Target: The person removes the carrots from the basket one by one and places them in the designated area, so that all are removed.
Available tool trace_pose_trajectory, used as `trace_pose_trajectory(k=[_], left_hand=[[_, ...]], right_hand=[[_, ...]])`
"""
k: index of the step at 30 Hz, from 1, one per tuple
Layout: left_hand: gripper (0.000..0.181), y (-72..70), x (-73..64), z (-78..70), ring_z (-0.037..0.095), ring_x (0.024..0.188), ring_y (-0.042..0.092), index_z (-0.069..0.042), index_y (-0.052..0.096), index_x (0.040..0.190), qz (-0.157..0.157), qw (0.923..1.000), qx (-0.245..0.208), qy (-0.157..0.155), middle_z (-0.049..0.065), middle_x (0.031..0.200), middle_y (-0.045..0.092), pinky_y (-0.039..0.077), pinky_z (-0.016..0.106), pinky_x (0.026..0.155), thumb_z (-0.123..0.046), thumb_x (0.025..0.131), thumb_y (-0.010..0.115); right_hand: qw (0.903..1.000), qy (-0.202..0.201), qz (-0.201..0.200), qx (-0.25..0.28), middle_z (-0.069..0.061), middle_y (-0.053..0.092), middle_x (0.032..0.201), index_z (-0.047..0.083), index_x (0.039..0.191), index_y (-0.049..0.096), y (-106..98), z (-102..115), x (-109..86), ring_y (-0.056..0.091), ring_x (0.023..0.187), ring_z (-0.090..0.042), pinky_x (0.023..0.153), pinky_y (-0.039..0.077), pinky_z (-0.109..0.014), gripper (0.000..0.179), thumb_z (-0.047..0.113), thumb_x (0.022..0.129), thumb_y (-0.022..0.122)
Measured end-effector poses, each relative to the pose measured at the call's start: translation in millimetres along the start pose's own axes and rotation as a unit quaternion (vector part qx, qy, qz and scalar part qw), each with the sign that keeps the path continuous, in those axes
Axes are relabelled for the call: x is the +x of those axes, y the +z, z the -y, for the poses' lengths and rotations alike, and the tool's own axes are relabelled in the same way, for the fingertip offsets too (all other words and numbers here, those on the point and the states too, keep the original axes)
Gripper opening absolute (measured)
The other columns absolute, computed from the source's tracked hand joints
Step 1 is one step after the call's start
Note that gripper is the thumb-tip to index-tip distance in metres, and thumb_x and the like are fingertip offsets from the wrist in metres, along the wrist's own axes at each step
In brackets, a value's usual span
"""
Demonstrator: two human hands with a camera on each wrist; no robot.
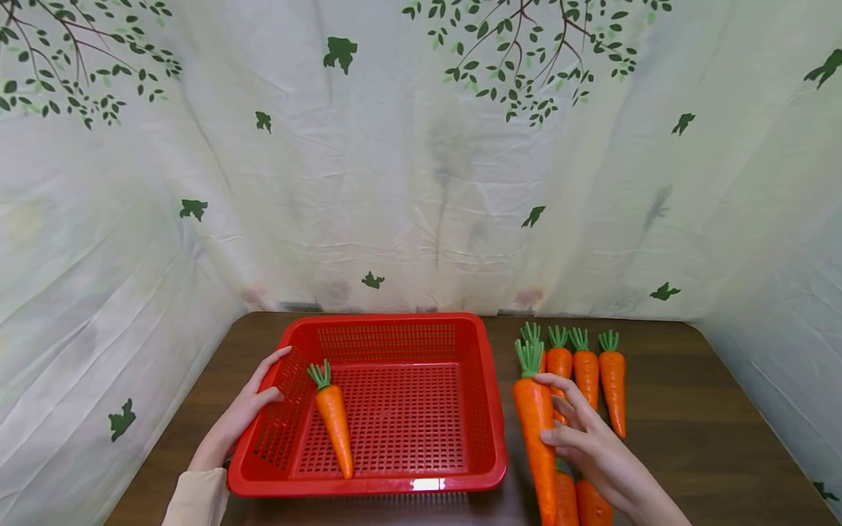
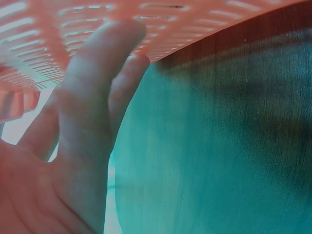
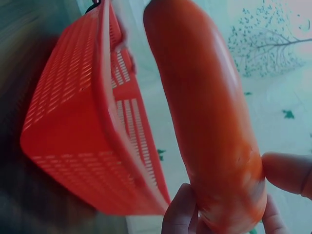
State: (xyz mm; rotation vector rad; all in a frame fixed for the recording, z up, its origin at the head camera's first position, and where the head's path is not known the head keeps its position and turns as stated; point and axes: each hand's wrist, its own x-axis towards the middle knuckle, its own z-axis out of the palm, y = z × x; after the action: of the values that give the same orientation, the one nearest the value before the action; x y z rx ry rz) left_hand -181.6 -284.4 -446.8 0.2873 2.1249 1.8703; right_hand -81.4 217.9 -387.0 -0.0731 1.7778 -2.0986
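Note:
A carrot (image 1: pixel 536 438) with a green top is pinched between the thumb and fingers of my right hand (image 1: pixel 588 438), raised over the carrots to the right of the basket. The right wrist view shows this carrot (image 3: pixel 209 112) large, fingertips on both sides of its thick end. My left hand (image 1: pixel 240 416) holds the left rim of a red plastic basket (image 1: pixel 368 483), thumb over the edge. In the left wrist view, fingers (image 2: pixel 87 83) lie along the outside of its slotted wall. One carrot (image 1: pixel 335 427) lies inside the basket, toward its left side.
Several carrots (image 1: pixel 613 380) lie in a row on the brown table (image 1: pixel 697 438) right of the basket. More carrots (image 1: pixel 593 505) lie nearer, partly covered by my right hand and the held carrot. A white curtain (image 1: pixel 395 183) with leaf prints hangs behind the table and along both sides.

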Motion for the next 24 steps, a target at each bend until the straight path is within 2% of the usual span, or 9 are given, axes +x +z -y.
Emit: trace_pose_trajectory(k=[3, 7, 15, 22, 24], left_hand=[[0.07, -0.1, 0.1, -0.1, 0.033, 0.106, 0.052, -0.024, 0.013, 0.152, 0.0, 1.0, 0.0, 0.0, 0.025, 0.145, 0.02, 0.052, 0.045, 0.079, 0.003, 0.093, 0.037], [0.07, -0.3, 0.4, 0.0, 0.036, 0.106, 0.052, -0.025, 0.013, 0.152, -0.001, 1.0, 0.0, -0.007, 0.025, 0.144, 0.02, 0.052, 0.045, 0.079, 0.003, 0.092, 0.037], [0.071, -0.2, 1.4, -0.5, 0.038, 0.104, 0.053, -0.028, 0.014, 0.151, -0.012, 0.9995, -0.004, -0.029, 0.024, 0.144, 0.021, 0.053, 0.047, 0.078, 0.002, 0.091, 0.037], [0.07, -0.1, 1.2, -0.4, 0.036, 0.103, 0.053, -0.027, 0.014, 0.152, -0.013, 0.9994, -0.005, -0.031, 0.023, 0.144, 0.021, 0.053, 0.046, 0.078, 0.002, 0.092, 0.036], [0.07, -0.3, 1.1, -0.3, 0.036, 0.103, 0.054, -0.027, 0.014, 0.151, -0.013, 0.9994, -0.004, -0.03, 0.023, 0.144, 0.022, 0.053, 0.046, 0.077, 0.002, 0.092, 0.036]], right_hand=[[0.9999, 0.01, -0.011, -0.007, -0.01, 0.003, 0.154, 0.021, 0.144, 0.027, -5, -4, -5.5, -0.003, 0.139, -0.035, 0.089, 0.034, -0.048, 0.06, 0.01, 0.092, 0.055], [0.9998, 0.015, -0.011, 0.0, -0.012, -0.002, 0.153, 0.02, 0.145, 0.024, -12, -7, -11.1, -0.002, 0.137, -0.035, 0.087, 0.036, -0.045, 0.062, 0.01, 0.093, 0.054], [0.9998, 0.022, -0.004, -0.002, -0.015, -0.002, 0.152, 0.02, 0.145, 0.022, -26, -15, -18.3, 0.003, 0.133, -0.037, 0.082, 0.039, -0.043, 0.06, 0.009, 0.094, 0.052], [0.9997, 0.012, 0.01, 0.017, -0.014, -0.012, 0.153, 0.026, 0.141, 0.03, -41, -29, -21.6, -0.011, 0.136, -0.038, 0.087, 0.038, -0.044, 0.054, 0.006, 0.095, 0.048], [0.9996, 0.004, 0.022, 0.017, -0.013, -0.01, 0.151, 0.029, 0.14, 0.031, -45, -34, -23.2, 0.003, 0.135, -0.035, 0.087, 0.039, -0.043, 0.053, 0.005, 0.095, 0.046]])
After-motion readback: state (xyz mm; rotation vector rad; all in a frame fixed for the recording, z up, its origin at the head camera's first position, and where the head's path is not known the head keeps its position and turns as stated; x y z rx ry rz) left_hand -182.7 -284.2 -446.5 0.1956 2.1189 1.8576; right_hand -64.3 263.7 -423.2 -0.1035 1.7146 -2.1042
